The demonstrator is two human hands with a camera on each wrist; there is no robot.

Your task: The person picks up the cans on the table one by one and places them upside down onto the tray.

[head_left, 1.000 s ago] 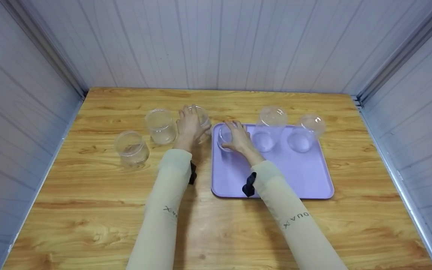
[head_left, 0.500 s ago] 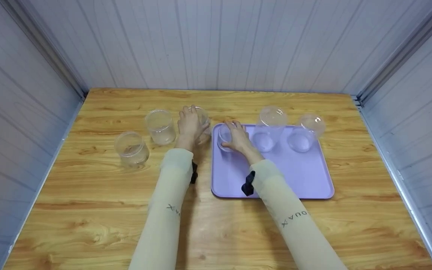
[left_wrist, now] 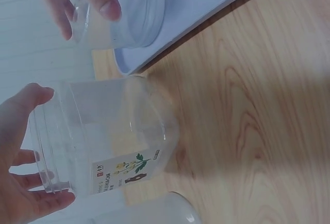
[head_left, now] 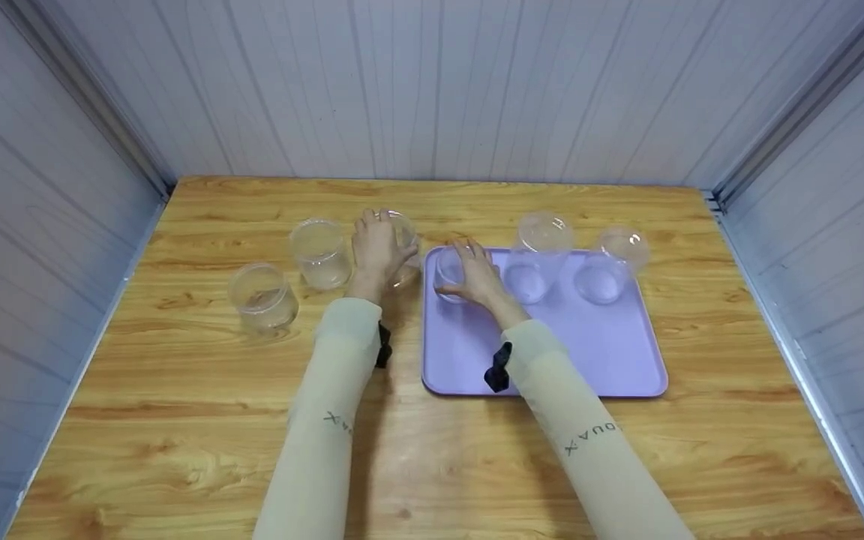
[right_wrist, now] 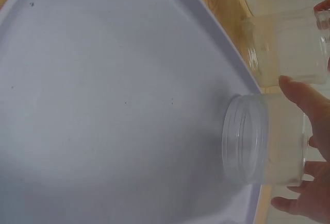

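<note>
My left hand (head_left: 376, 247) grips the top of a clear plastic jar (left_wrist: 111, 121) standing on the table just left of the tray. That jar's label (left_wrist: 126, 172) carries yellow flowers. On the far left corner of the lilac tray (head_left: 552, 360) stands another clear jar (right_wrist: 281, 141), its ridged end down. Around its upper part my right hand (head_left: 481, 276) spreads, thumb and fingers seeming a little apart from the wall. Two more clear jars, a middle one (head_left: 544, 236) and a right one (head_left: 623, 251), stand along the tray's far side.
Left of my left hand, two clear jars stand on the wooden table: a farther one (head_left: 321, 255) and a nearer one (head_left: 263, 296). Panelled walls (head_left: 432, 90) enclose the table at the back and both sides.
Both hands stay at the same two jars. My right thumb has shifted slightly outward from its jar, and my left hand has moved only a little. The other jars have not moved.
</note>
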